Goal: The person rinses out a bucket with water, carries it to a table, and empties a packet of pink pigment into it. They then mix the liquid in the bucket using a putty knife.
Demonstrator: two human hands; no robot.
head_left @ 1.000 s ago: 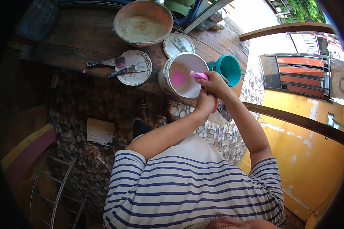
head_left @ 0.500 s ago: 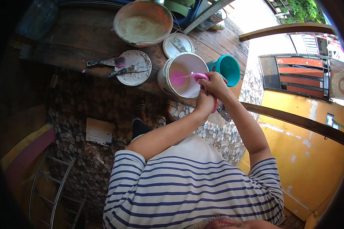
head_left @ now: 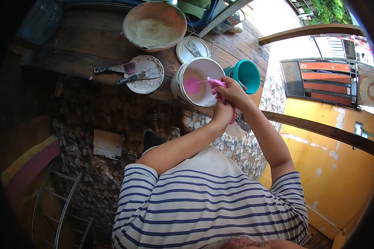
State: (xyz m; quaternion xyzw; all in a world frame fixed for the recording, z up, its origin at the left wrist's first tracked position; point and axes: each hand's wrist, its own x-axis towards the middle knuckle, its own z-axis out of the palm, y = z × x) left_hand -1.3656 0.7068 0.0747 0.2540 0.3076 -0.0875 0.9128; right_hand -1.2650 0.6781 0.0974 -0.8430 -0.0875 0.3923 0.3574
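My right hand point(head_left: 233, 92) squeezes the upper part of a pink soft packet point(head_left: 216, 83), its open end tipped over a white bucket point(head_left: 178, 85). Just below, my left hand point(head_left: 222, 113) is closed round the lower part of the same packet; a reddish edge shows beside that hand. A thin pink stream falls from the packet's mouth into the bucket. Inside, a pool of bright pink liquid point(head_left: 191, 86) lies on the bottom. Right beside my right hand stands a teal bucket point(head_left: 249, 76).
On the wooden table point(head_left: 83, 37) are a large bucket of pale powder point(head_left: 153, 31), a white lid with a scraper point(head_left: 187, 50), and a paste-covered lid point(head_left: 145, 85) bearing putty knives point(head_left: 131, 78). A metal ladder point(head_left: 64, 203) stands at lower left, above the pebbled floor point(head_left: 79, 124).
The pink stream has become thinner. The packet's mouth looks flatter and a little wider, and both hands stay almost in place.
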